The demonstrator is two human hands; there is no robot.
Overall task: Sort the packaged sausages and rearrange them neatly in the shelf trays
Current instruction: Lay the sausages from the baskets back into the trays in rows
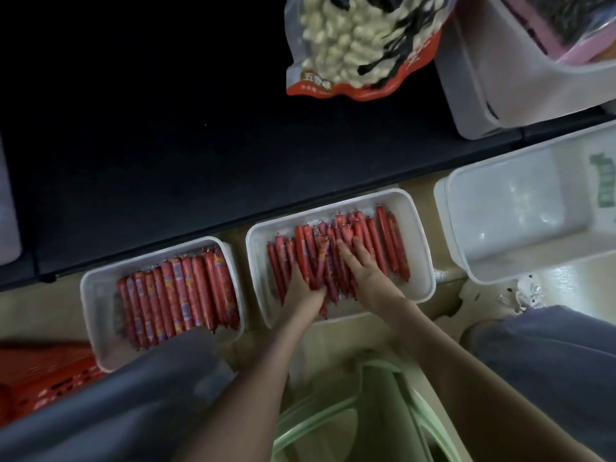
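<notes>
Nearest the camera, a green stool (pixel 366 411) stands below the middle tray (pixel 256 258), between two grey trouser legs. The left trouser leg (pixel 133 395) covers the near corner of the left tray (pixel 96 295). In the middle tray, the left hand (pixel 304 293) is curled round the near ends of a small bundle of thin sausages (pixel 386 241), whose tips project past the palm toward the tray's near wall. The right hand (pixel 365 266), just right of it, lies flat with straight fingers pressing on the pile and holds nothing. The pile lies roughly parallel but is overlapped and skewed at its centre. By appearance, each sausage is light, fairly stiff and film-wrapped, hence slippery. Take several together across mid-length, or square them from the ends. Left of the middle tray, the left tray holds thicker sausages (pixel 180 295) in an even row. Right of it stands a translucent plastic bin (pixel 500 228). Beyond it, the dark shelf (pixel 166 161) shows no detail, and a bag of peanuts (pixel 350 45) is cut off by the frame edge. The left fingertips are hidden beneath the bundle, and the label print is unreadable.
</notes>
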